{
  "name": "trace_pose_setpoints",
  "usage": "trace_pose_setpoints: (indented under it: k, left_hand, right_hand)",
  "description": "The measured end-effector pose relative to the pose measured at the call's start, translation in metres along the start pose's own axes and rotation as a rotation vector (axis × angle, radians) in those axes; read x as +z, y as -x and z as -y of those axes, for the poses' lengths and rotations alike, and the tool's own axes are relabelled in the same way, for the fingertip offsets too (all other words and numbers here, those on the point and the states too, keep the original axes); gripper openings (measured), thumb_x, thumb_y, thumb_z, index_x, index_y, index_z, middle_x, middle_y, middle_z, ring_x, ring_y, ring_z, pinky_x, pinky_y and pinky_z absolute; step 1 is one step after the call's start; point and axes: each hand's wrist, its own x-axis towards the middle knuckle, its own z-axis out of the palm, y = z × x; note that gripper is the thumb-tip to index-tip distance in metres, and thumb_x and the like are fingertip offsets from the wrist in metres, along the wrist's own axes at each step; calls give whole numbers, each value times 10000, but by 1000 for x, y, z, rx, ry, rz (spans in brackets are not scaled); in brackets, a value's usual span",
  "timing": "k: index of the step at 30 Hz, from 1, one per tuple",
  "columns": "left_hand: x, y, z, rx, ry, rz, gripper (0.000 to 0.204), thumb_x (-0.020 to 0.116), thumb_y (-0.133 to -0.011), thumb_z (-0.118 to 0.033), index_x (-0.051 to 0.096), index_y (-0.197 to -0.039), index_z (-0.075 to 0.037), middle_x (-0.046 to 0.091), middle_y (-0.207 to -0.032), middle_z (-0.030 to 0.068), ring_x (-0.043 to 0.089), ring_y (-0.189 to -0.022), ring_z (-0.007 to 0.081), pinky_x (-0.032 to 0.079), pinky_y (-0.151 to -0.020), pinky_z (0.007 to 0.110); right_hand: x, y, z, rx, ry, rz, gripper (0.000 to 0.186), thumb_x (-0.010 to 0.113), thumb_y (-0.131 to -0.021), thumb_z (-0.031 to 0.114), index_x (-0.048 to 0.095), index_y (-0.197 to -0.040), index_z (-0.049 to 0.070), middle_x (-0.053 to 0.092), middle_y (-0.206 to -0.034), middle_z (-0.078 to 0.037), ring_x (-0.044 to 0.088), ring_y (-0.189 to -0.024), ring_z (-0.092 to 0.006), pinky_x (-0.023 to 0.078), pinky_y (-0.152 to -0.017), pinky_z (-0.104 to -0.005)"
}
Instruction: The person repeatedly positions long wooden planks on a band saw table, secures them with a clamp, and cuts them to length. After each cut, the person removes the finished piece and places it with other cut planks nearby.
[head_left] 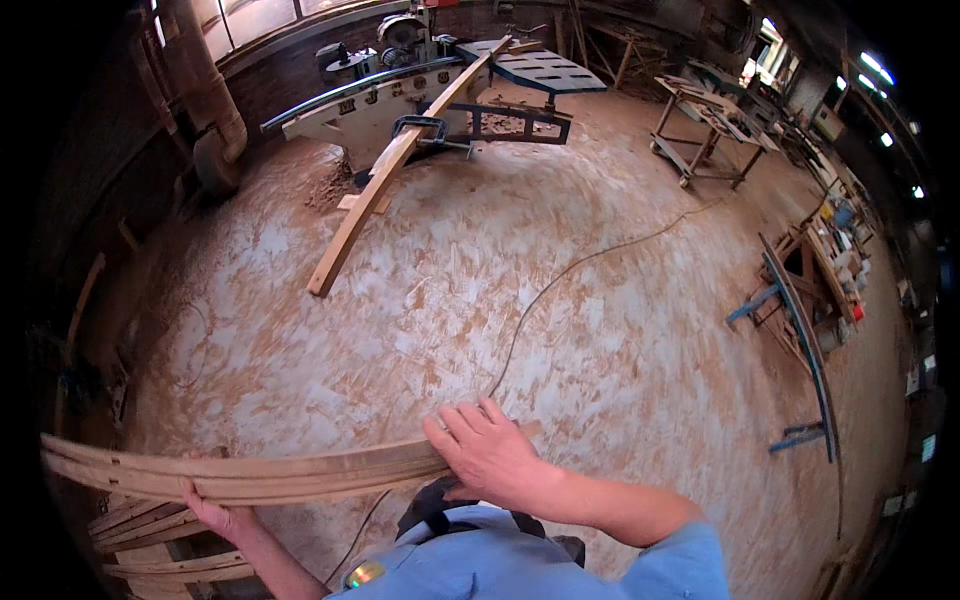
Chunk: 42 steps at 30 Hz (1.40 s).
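Brown dust is coating the pale workshop flr (400, 350), where a lg. cream machine (320, 128) is standing at the back, its slotted metal bed (550, 72) reaching right. Nearer the right wall, a wheeled table (700, 98) is waiting on castors, prob. so it can be rolled about. One long beam (350, 235) is slanting off the machine, near end jutting over the flr, prob. b/c it's too long to fit. Up front, a worker in blue is holding a long timber (260, 478) crosswise before the body; can't tell if it's one grooved pc. or several stacked. Below its left end, boards (185, 568) are lying piled. R hand (490, 458) is gripping near the timber's right end, fingers draping over the far edge, thumb tucking low, prob. to steady it. L hand (218, 514) is cupping the timber from below, well along toward the other end, prob. bearing wt.; its grip is closing round the lower edge, w/ some fingers hidden. Smaller yet, a clamp (418, 122) is straddling the beam, apparently pinning it in place.
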Motion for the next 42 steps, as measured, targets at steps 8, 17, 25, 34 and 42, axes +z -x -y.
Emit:
trace_pose_setpoints:
  k: [8,17,25,34,42]
  left_hand:
    - [217,-25,200,-167,14,73,357,496,-915,-228,520,-1191,-4,602,-1101,152,583,-1050,261,485,-925,393]
    - [428,-1,409,-369,194,348,440,547,-896,-230,475,-1232,43,606,-1121,188,590,-1056,286,481,-956,414]
    - [611,18,583,-482,224,221,472,597,-879,-216,473,-1261,31,582,-1184,202,549,-1152,312,441,-1022,463]
    - [751,19,796,-561,-18,17,408,652,-852,-238,534,-1206,-71,616,-1149,81,581,-1086,249,472,-966,428]
    - [941,12,981,-795,72,-40,350,664,-856,-219,542,-1162,-102,618,-1140,50,579,-1097,231,468,-964,437]
  right_hand:
    - [-25,-18,-217,285,2,-49,675,810,-615,370,487,-1117,56,521,-959,-108,521,-927,-288,396,-818,-414]
    - [-69,8,-451,442,31,-220,652,806,-607,387,502,-1086,67,553,-970,-102,542,-918,-293,400,-805,-414]
    - [-107,10,-704,485,48,-241,603,807,-610,335,508,-1069,85,571,-1008,-94,559,-960,-288,420,-819,-408]
    - [-147,-52,-992,485,86,-212,609,850,-524,290,541,-1010,94,594,-959,-94,559,-935,-303,416,-820,-433]
    - [-209,-123,-1255,426,175,-116,652,878,-497,257,512,-1011,96,569,-939,-110,527,-898,-328,390,-808,-428]
